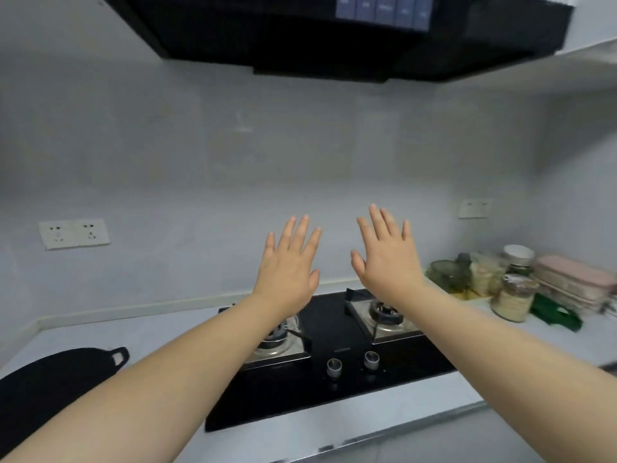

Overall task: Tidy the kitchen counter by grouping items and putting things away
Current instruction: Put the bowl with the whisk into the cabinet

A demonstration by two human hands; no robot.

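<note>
Both arms reach forward over the white worktop (160, 332). The left hand (287, 269) and the right hand (387, 262) are raised side by side with their backs to the camera, above the black glass gas hob (334, 329). The fingers (302, 232) of both hands are straight and spread wide, and they hold nothing and touch nothing.

The things to tidy lie apart from the fingers. To the right of the right hand, in the corner of the worktop, a group stands close together: green glass bowls (445, 275), a clear bag with pale food (484, 272), a glass jar with a white lid (518, 260), and in front of it a glass jar of pale grains (512, 302). Just beside the jars is a stack of flat pink and white containers (574, 282), with a green cloth (556, 314) lying in front of the stack. Far to the left, partly hidden under the left forearm, a flat black board with a handle hole (50, 389) lies on the worktop.

The hob has two burners and two round metal knobs (334, 367) at its front edge. A white double socket (74, 233) is on the grey wall at the left, and a black extractor hood (334, 38) hangs above.
</note>
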